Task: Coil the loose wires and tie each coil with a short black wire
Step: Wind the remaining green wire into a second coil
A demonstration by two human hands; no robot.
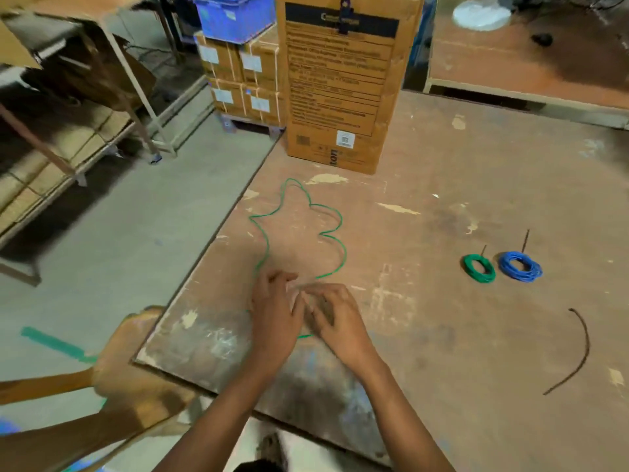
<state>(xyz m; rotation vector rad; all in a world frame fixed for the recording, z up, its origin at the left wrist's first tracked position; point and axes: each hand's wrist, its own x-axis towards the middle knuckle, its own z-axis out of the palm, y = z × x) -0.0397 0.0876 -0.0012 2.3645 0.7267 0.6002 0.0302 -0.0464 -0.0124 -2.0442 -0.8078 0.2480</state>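
Left hand: I see my left hand (pixel 277 313) low over the bench (pixel 459 335), palm down, fingers curled toward the right hand; whether it pinches the wire I cannot tell, as the fingertips are hidden.
Right hand: my right hand (pixel 335 316) sits just beside the left, touching it at the fingertips, fingers bent inward; its grip is also hidden from me.
Loose green wire: the loose green wire (pixel 335 229) runs out ahead of both hands in a wavy open loop lying flat on the bench, and both of its runs come back toward my hands; a short green bit shows below, between the two wrists.
Green coil: a finished green coil (pixel 479 268) lies well off to the right of my right hand, flat on the bench, with a short dark tie end sticking up from it.
Blue coil: a blue coil (pixel 520 266) lies just beside the green one, on the side farther from my hands, with a longer dark tie end rising from it; I cannot tell if the two coils touch.
Short black wire: one short black wire (pixel 583 349) lies curved on the bench, far right of my right hand and nearer to me than the coils.
Cardboard box: a tall cardboard box (pixel 340 83) stands on the bench beyond the loop, straight ahead of my hands.
Floor: the floor (pixel 119 250) lies to the left of my left hand, past the bench edge.
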